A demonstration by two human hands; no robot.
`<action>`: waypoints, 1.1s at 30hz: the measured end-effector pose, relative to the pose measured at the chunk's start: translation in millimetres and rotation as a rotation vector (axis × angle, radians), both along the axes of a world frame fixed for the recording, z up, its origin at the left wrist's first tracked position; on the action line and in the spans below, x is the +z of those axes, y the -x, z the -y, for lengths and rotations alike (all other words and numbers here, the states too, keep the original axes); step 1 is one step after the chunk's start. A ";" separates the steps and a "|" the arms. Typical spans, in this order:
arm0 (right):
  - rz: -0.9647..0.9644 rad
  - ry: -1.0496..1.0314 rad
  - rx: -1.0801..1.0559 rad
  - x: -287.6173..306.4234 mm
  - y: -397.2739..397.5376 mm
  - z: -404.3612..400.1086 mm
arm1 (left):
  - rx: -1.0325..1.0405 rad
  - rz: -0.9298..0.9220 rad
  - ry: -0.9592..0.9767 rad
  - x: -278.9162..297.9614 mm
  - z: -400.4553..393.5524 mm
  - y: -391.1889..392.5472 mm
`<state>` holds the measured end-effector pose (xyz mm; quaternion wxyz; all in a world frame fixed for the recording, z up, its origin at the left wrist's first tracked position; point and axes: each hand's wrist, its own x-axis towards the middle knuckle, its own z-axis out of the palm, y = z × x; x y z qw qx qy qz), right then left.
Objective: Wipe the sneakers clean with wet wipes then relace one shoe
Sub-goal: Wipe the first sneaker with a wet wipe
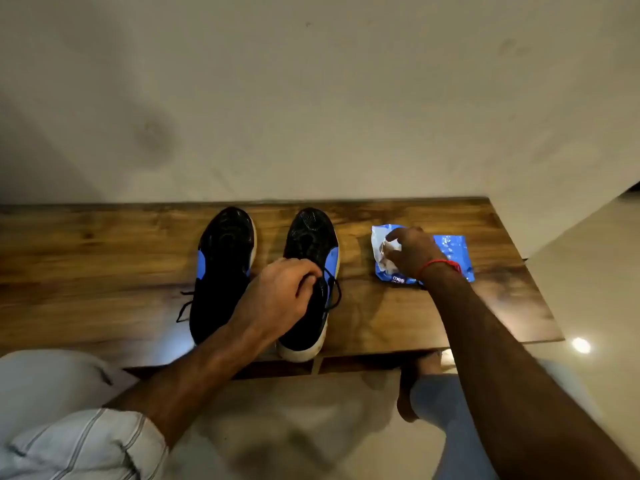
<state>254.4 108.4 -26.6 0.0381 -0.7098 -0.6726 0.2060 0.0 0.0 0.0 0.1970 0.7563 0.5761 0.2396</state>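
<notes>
Two black sneakers with blue side patches stand side by side on a wooden table (104,271), toes toward the wall. My left hand (280,292) grips the collar of the right sneaker (311,244), fingers curled into its opening. The left sneaker (221,268) stands untouched, a loose lace trailing off its left side. To the right lies a blue wet wipe pack (450,251). My right hand (412,252) is on the pack and pinches a white wipe (381,244) at its left end.
A plain wall rises right behind the table. The table's right edge drops to a pale glossy floor (588,271). My knees and a bare foot (408,393) are below the table's front edge.
</notes>
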 end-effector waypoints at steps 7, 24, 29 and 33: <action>0.126 0.098 -0.068 -15.2 5.5 -2.4 | -0.007 -0.235 0.115 -3.9 7.7 -27.8; -0.628 -0.044 0.029 22.0 65.7 11.9 | 0.287 0.471 0.607 2.1 -11.8 13.1; -0.786 -0.080 0.053 39.7 70.5 5.5 | 0.285 0.655 0.790 15.3 -17.0 42.8; -0.715 -0.078 0.127 41.8 73.2 13.2 | 0.147 0.271 0.525 11.0 -21.7 37.4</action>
